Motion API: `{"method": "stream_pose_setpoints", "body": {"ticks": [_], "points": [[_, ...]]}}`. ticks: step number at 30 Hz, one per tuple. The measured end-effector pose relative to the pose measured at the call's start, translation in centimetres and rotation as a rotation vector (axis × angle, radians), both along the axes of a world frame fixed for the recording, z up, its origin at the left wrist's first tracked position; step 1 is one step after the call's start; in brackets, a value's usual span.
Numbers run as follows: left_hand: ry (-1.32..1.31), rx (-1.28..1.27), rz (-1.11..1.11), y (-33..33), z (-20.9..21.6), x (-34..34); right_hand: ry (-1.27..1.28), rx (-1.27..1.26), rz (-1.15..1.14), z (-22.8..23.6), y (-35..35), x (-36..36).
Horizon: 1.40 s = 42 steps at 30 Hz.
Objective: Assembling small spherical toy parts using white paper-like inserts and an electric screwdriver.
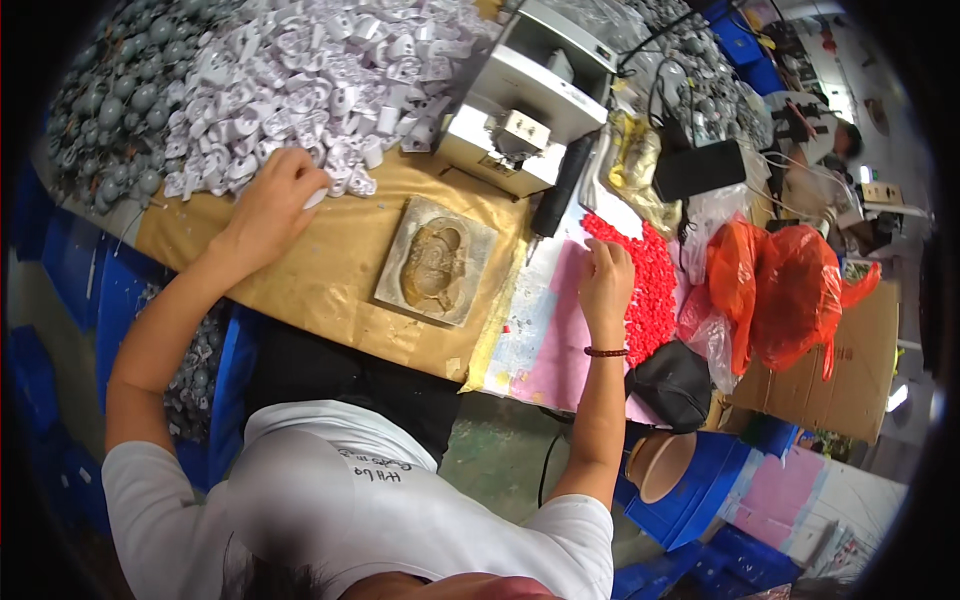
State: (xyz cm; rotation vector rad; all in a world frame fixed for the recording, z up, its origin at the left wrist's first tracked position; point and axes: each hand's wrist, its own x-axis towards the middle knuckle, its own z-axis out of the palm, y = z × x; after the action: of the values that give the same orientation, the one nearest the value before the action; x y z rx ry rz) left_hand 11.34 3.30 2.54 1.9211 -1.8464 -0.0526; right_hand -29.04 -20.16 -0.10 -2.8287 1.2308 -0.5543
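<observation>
My left hand (272, 208) is at the near edge of a heap of small white plastic parts (300, 85). Its fingers are closed on one white plastic part (315, 198), of which only an edge shows below the fingertips. My right hand (607, 285), with a beaded bracelet at the wrist, is at the left side of a pile of tiny red pieces (652, 290). Its fingers are curled and pressed together; whatever they hold is hidden. Between my hands lies a square metal block (393, 285) with a shaped, brownish hollow (435, 265).
A white machine (590, 110) stands beyond the block, a black bar-like object (562, 185) beside it. Grey round-bodied parts (110, 110) are heaped at far left. Right of the red pile are red plastic bags (795, 290) and a black pouch (670, 388). Another person (815, 150) sits at far right.
</observation>
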Motion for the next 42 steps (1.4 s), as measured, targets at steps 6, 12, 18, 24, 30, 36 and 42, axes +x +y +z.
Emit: {"method": "stream_pose_setpoints", "body": {"ticks": [6,12,18,24,30,36,42], "points": [[0.205,-0.234,-0.141,-3.0,1.4,-4.2,-0.512,0.221,0.074,1.0,1.6,3.0],[0.239,-0.179,-0.272,-6.3,-0.2,-10.3,-0.556,0.553,0.207,2.2,5.5,7.6],[0.205,-0.136,-0.364,-4.6,-0.3,-11.2,-0.582,0.61,0.295,2.8,7.1,8.2],[0.316,-0.006,-0.366,-4.0,0.4,-11.3,-0.605,0.609,0.367,2.8,8.1,9.2],[0.346,0.057,-0.299,-4.5,-0.2,-11.7,-0.6,0.66,0.401,2.3,8.8,9.6],[0.457,0.102,-0.19,-4.7,-0.2,-12.4,-0.633,0.618,0.434,1.9,9.1,9.6],[0.571,0.251,-0.158,-5.3,0.4,-11.6,-0.66,0.397,0.467,0.6,8.9,10.3]]}}
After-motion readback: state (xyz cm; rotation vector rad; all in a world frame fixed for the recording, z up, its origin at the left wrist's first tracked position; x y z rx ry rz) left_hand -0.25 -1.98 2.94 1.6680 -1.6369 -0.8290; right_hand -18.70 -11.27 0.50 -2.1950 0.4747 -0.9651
